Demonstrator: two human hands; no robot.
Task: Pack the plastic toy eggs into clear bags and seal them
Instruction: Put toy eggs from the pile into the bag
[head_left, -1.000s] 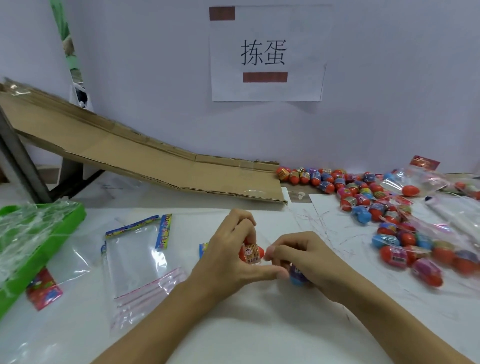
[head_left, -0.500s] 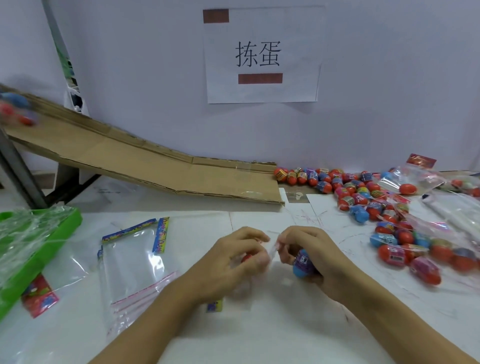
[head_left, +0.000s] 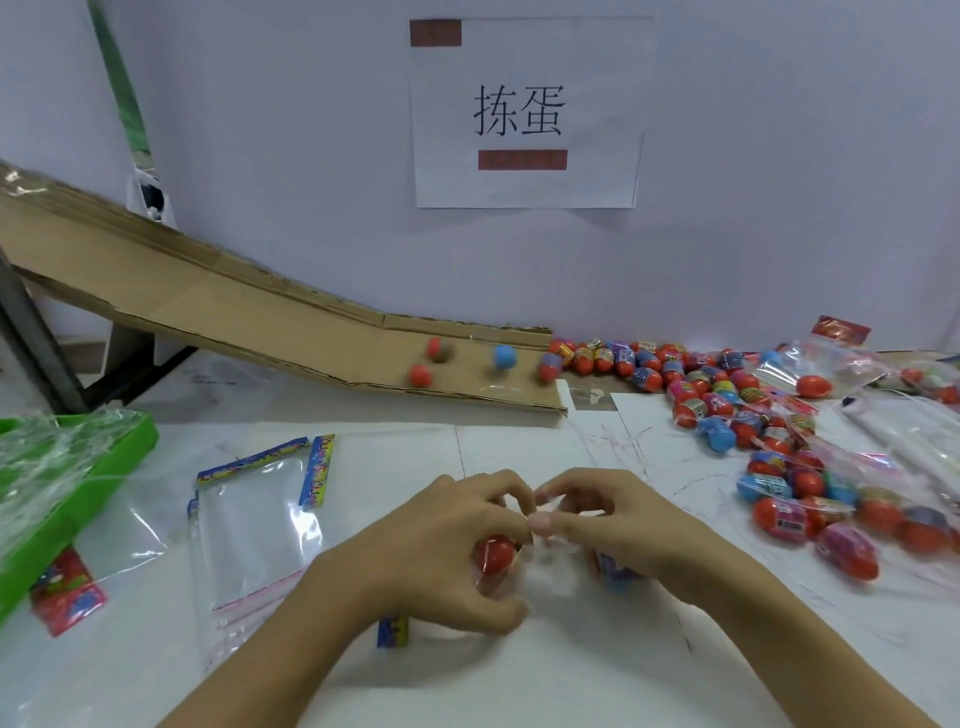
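Nearest to the person, both hands were together over the white table (head_left: 571, 675). The left hand (head_left: 447, 551) had its fingers curled around a red egg (head_left: 496, 553) that sat inside a clear bag (head_left: 545, 558); probably it held the egg so that the bag did not slide. The right hand (head_left: 618, 525) pinched the thin plastic at the bag's top, just beside the left fingertips, and a blue egg (head_left: 615, 569) showed under its palm. I judge that the mouth was being opened or closed; which one, I could not tell.

At 9 o'clock from the hands lay an empty bag (head_left: 254, 525) with a coloured header, flat and within reach, it seemed ready for the next filling. Farther, at 10 o'clock, stood a green tray (head_left: 119, 441) covered with crumpled film.

At 2 to 3 o'clock the loose eggs (head_left: 727, 395) lay in a heap, among some filled bags (head_left: 831, 525).

Farthest, at 12 o'clock, a cardboard ramp (head_left: 234, 312) sloped down toward this heap, with some blurred eggs on its low end, under a paper sign (head_left: 524, 114) on the wall.
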